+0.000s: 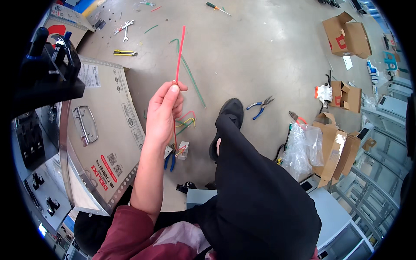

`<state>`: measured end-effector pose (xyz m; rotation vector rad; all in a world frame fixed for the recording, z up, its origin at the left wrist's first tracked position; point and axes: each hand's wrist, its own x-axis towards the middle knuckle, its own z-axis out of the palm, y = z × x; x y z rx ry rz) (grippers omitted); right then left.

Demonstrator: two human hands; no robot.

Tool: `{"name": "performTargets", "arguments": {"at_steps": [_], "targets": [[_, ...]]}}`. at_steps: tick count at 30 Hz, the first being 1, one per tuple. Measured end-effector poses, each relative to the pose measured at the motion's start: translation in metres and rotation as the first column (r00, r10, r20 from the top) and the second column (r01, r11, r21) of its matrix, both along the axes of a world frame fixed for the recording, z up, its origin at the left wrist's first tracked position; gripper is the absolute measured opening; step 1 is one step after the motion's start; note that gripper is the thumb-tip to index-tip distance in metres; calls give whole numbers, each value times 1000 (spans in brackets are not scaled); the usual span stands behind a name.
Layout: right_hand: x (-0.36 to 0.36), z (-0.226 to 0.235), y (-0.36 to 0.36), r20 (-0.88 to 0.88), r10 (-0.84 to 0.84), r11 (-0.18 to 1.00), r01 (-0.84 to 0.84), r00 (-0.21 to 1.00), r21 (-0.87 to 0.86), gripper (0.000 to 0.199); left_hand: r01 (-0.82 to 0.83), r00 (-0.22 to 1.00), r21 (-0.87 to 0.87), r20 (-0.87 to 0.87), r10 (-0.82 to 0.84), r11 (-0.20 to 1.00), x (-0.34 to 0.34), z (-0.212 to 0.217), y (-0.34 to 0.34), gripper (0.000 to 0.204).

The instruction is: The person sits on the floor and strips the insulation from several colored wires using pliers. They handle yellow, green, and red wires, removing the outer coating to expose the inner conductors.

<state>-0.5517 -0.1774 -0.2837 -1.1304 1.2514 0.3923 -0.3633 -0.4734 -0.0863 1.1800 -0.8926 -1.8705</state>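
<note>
A red wire (180, 54) is held in a pinch by the left hand (162, 112). Its long, straight part is pointed forward, tipped slightly right. The right hand cannot be seen.

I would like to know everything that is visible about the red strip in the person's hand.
The red strip is long, thin and almost straight, bright pinkish red, and looks like plastic. It is pinched in the left hand and extends upward in the picture, leaning slightly right, with its upper end free. The grey floor shows behind it. The grip hides its lower part; whether the darker red line below the hand belongs to it, I cannot tell.
</note>
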Motion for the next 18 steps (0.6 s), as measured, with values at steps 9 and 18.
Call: {"name": "performTargets", "arguments": {"at_steps": [9, 18], "targets": [[204, 36, -66, 218, 402, 803, -228, 889, -551, 29, -57, 982, -67, 178, 68, 996, 16, 19, 29, 28], [234, -41, -102, -14, 474, 604, -337, 880, -722, 33, -23, 1000, -242, -23, 18, 970, 58, 40, 71, 28]]}}
